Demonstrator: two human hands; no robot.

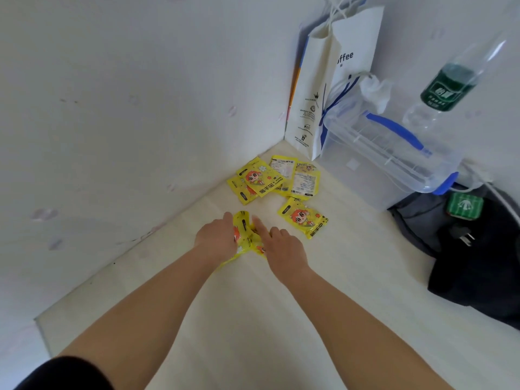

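Note:
Both my hands meet over a crumpled yellow packet [244,229] printed with a red-haired cartoon figure, low on the pale table [253,319]. My left hand [216,237] grips its left side with curled fingers. My right hand [281,244] pinches its right side, index finger stretched along the top. Much of this packet is hidden under the hands. Another yellow packet [304,218] lies flat just to the right. Several more yellow packets [274,178] lie overlapping in the table's far corner, some face down.
A white paper bag [323,88] stands in the corner by the wall. A clear plastic box with blue handle [394,153] sits to its right, a green-labelled water bottle [450,85] behind. A dark bag [472,249] with a green tag and a plug lies at right.

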